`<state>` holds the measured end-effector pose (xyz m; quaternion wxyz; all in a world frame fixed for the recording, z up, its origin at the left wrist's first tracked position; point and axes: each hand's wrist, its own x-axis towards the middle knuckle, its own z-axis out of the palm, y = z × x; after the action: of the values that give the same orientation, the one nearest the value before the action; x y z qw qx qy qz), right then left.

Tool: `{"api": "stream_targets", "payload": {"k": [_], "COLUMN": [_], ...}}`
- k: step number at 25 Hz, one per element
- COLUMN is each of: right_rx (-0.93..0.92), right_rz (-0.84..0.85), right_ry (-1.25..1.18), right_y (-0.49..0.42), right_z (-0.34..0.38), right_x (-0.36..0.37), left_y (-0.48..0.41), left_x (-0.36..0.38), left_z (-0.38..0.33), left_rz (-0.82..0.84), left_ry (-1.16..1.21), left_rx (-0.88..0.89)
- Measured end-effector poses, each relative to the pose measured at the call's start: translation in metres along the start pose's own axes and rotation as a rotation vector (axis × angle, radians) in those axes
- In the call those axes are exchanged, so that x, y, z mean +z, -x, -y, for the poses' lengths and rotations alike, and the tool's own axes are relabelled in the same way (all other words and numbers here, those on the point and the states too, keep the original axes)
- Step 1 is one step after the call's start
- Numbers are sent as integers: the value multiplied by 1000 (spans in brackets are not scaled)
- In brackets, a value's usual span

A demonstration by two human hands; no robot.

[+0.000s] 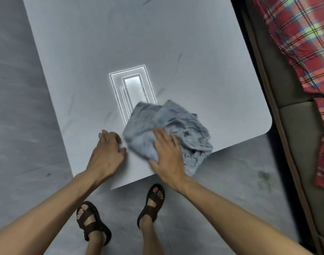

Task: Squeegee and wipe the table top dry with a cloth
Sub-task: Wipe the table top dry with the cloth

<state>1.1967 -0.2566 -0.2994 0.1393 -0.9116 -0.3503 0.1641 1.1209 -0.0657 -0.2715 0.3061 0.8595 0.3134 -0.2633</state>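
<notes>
A crumpled pale blue cloth (176, 126) lies on the white table top (120, 43) near its front edge, one corner hanging over the edge. My right hand (166, 153) presses flat on the cloth's near left part, fingers straight. My left hand (107, 153) rests on the bare table just left of the cloth, fingers bent at the tips and holding nothing. Faint dark streaks show on the table surface. No squeegee is in view.
A bright rectangular reflection (132, 89) of a ceiling light shines on the table behind the cloth. A sofa (295, 126) with a red plaid fabric (304, 43) runs along the right. Grey floor (19, 107) surrounds the table; my sandalled feet (120, 214) stand at its front edge.
</notes>
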Motion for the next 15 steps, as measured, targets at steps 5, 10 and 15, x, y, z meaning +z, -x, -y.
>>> {"api": "stream_targets", "payload": {"k": [5, 10, 15], "right_rx": [-613, 414, 668], "right_rz": [312, -250, -398], "right_ry": [273, -62, -80], "right_y": [-39, -72, -126], "right_z": [-110, -140, -16], "right_x": [-60, -78, -32], "left_y": [7, 9, 18], "left_x": [-7, -12, -30], "left_z": [1, 9, 59], "left_rz": [31, -70, -361], "left_ry": [27, 107, 373], "left_rx": [6, 35, -61]}}
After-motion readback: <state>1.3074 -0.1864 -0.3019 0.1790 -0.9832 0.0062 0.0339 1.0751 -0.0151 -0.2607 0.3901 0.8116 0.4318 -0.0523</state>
